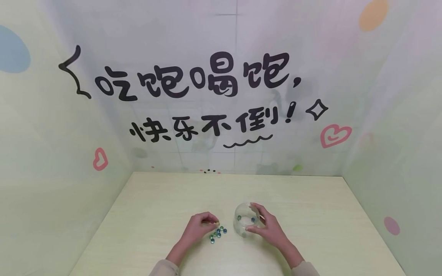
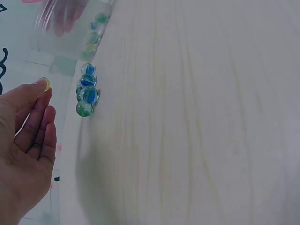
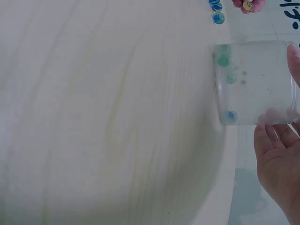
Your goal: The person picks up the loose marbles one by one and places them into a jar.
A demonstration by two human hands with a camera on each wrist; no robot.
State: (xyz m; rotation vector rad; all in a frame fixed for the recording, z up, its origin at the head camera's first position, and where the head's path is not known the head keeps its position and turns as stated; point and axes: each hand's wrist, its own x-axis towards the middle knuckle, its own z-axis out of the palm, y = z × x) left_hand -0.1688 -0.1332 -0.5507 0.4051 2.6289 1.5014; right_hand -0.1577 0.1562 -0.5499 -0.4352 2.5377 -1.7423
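Observation:
My left hand (image 1: pixel 199 227) pinches a yellowish glass marble (image 2: pixel 45 84) between thumb and forefinger, raised over the table; its other fingers are loosely bent. Close by, several blue and green marbles (image 1: pixel 218 232) lie in a small cluster on the table. To their right stands a clear round jar (image 3: pixel 260 70), upright. Fingers and thumb of my right hand (image 1: pixel 271 228) grip the jar near its open top, from the right side. Inside, a few green and blue marbles (image 3: pixel 224 57) rest at the bottom.
The pale wood-grain table (image 1: pixel 165 195) reaches back to a white printed curtain (image 1: pixel 193 46) with black lettering. More curtain panels close off the left and right sides.

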